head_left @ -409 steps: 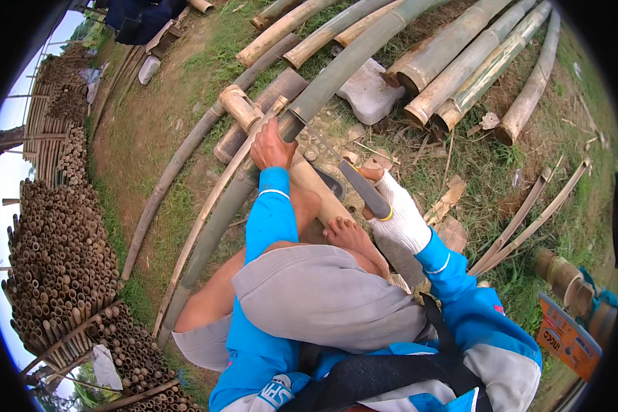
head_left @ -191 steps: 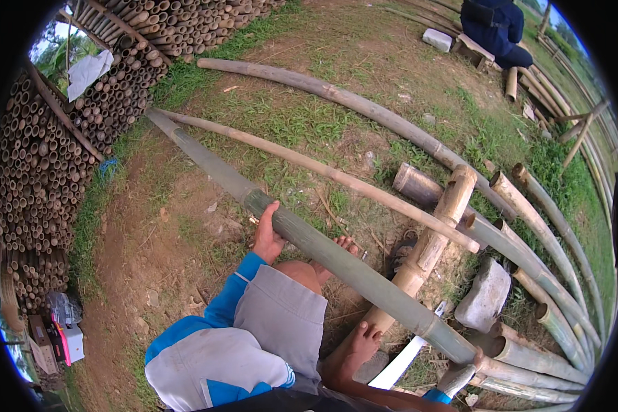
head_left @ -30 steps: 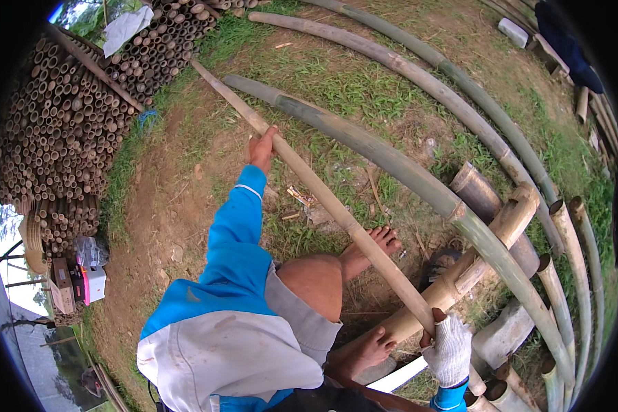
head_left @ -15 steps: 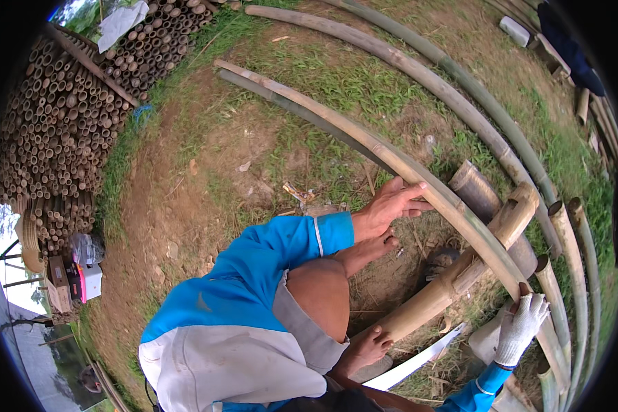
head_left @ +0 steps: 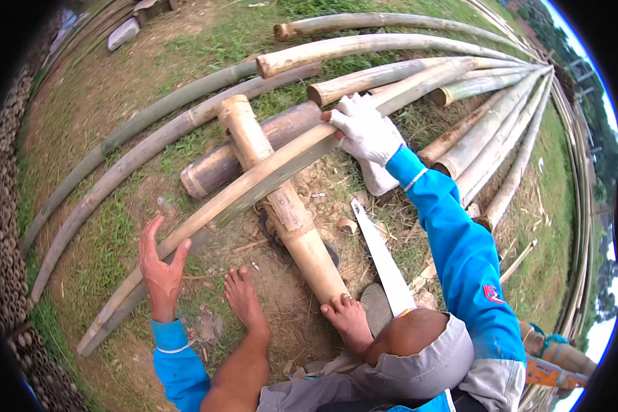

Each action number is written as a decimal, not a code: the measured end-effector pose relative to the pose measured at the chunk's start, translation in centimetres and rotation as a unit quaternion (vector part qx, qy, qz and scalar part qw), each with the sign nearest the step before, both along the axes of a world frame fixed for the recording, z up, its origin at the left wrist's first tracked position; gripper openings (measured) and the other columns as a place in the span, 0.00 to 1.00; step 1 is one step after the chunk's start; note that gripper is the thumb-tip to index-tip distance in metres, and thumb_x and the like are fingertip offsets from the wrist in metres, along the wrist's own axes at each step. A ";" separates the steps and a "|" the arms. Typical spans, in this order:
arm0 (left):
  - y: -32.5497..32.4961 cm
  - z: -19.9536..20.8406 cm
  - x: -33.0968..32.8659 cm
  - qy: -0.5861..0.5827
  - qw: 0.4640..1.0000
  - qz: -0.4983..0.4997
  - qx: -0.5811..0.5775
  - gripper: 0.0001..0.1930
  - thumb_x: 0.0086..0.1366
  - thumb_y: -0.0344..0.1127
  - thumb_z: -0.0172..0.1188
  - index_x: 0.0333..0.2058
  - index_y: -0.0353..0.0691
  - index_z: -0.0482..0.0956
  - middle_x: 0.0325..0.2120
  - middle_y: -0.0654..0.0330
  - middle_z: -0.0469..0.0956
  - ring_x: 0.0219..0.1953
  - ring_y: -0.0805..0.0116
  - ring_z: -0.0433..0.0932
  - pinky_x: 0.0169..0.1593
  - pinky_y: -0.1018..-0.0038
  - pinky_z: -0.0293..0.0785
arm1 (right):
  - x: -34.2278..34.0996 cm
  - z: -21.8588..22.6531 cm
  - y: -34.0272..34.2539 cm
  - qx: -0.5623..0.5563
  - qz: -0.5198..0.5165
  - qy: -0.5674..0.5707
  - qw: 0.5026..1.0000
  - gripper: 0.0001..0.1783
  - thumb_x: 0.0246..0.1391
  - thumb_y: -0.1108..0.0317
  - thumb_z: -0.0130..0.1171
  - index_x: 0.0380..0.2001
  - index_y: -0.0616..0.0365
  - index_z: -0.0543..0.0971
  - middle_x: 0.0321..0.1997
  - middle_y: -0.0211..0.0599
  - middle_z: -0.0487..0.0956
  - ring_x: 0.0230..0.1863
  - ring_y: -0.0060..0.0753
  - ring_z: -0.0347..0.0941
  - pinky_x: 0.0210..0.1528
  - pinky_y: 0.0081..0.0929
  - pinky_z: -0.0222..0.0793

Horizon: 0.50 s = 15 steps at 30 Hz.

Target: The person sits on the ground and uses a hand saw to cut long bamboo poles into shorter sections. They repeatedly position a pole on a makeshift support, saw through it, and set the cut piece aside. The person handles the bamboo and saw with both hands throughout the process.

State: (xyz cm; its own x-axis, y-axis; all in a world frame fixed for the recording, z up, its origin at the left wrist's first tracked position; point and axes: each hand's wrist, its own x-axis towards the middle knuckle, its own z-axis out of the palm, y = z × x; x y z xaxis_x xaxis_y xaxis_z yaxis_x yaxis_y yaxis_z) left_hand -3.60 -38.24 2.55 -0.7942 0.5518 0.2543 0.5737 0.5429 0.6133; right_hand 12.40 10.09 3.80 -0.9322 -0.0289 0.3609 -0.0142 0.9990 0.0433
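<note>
A long split bamboo pole [head_left: 271, 167] slants across the view, lying over a thick bamboo log [head_left: 307, 246]. My right hand [head_left: 367, 127], in a white knit glove with bare fingertips, is closed around the pole beyond the log. My bare left hand [head_left: 161, 271] is at the pole's nearer left stretch, thumb and fingers spread on either side of it; whether the palm touches is unclear. The log passes over a darker bamboo piece [head_left: 209, 168]. My right foot [head_left: 350, 319] rests at the log's near end, beside a saw blade [head_left: 383, 261].
Several bamboo poles [head_left: 364, 44] fan out at the upper right, and two long ones [head_left: 134, 154] curve along the left. A white container [head_left: 379, 177] sits below my right hand. Stacked bamboo [head_left: 3, 206] lines the left edge. An orange tool [head_left: 553, 374] lies lower right.
The view has swung to the right, bringing the fanned poles into sight. My left fingers, earlier against the pole's side, are now spread around it. My right hand keeps its grip.
</note>
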 end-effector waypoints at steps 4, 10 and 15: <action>0.9 -1.6 -2.2 -0.111 0.980 -0.069 -0.151 0.43 0.56 0.48 0.82 0.67 0.37 0.74 0.63 0.44 0.77 0.65 0.40 0.76 0.67 0.50 0.72 | 0.8 -0.5 1.1 -0.043 -0.023 -0.035 0.998 0.28 0.47 0.55 0.71 0.52 0.47 0.81 0.57 0.51 0.75 0.64 0.61 0.69 0.64 0.65 0.62; 0.5 -2.5 -3.0 -0.011 0.972 -0.141 -0.187 0.49 0.45 0.42 0.86 0.65 0.37 0.73 0.57 0.43 0.79 0.59 0.39 0.78 0.60 0.49 0.76 | 1.2 -1.4 0.9 -0.062 -0.004 -0.026 0.998 0.33 0.50 0.41 0.75 0.54 0.47 0.81 0.58 0.49 0.75 0.66 0.62 0.68 0.65 0.66 0.62; -0.1 -3.7 -2.7 0.054 0.972 -0.115 -0.198 0.41 0.44 0.34 0.81 0.60 0.36 0.75 0.50 0.44 0.79 0.53 0.37 0.78 0.56 0.48 0.75 | 1.7 -0.4 0.9 -0.008 0.018 -0.098 0.995 0.40 0.45 0.40 0.79 0.60 0.44 0.79 0.56 0.45 0.75 0.65 0.57 0.70 0.64 0.62 0.64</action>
